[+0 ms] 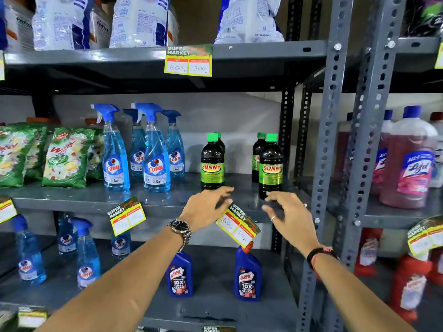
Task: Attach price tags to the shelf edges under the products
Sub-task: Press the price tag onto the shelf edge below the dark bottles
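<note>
A yellow, red and green price tag [238, 225] marked 100 and 80 hangs tilted on the grey middle shelf edge [167, 208], below two pairs of green-capped Sunny bottles [212, 164]. My left hand [206, 208], with a watch on its wrist, reaches over the shelf edge with its fingers stretched out. Its lowest fingertips are at the tag's upper left corner, and they are blurred. My right hand [288, 215] hovers just right of the tag with spread fingers, not touching it. Neither hand grips anything.
Another tilted tag [126, 215] hangs under the blue Colin spray bottles [155, 152]. A third tag [188, 60] is on the upper shelf edge. Harpic bottles [248, 275] stand on the shelf below. Perforated grey uprights [328, 149] rise on the right, with pink Lizol bottles [410, 161] beyond.
</note>
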`<state>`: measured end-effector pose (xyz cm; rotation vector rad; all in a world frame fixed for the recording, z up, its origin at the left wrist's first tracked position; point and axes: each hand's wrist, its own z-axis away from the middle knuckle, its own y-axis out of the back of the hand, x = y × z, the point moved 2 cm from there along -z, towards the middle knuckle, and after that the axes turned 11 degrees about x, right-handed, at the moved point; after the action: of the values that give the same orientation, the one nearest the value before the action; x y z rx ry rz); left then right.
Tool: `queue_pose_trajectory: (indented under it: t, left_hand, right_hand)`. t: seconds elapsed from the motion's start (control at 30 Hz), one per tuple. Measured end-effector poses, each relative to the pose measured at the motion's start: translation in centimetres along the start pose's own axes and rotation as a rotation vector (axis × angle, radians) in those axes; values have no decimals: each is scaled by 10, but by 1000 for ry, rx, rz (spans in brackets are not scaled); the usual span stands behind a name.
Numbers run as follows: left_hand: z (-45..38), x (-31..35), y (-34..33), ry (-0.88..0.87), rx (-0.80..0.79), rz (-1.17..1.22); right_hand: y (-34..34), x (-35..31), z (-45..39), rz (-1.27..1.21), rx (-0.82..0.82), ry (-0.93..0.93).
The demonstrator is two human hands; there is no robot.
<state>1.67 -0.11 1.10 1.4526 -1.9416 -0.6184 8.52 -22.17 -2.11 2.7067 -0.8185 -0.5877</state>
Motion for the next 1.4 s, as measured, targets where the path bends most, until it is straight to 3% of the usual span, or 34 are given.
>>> queue_pose_trajectory:
  t: [0.17, 0.5, 0.67, 1.17, 1.4]
  left_hand:
    - [6, -6, -14, 40, 53, -8]
    - [5, -7, -22, 60, 138, -44]
    - [4, -8, -23, 27, 128, -48]
    - [22, -18, -38, 0, 115, -2]
    - [17, -14, -34, 53, 224, 45]
  right_hand:
    - [-15, 8, 25, 21, -135, 58]
    - [-25, 9, 27, 92, -151, 31]
    - [-16, 5, 16, 28, -82, -71]
    - [-10, 8, 11, 61, -200, 7]
    - [-11, 5, 6, 65, -150, -10]
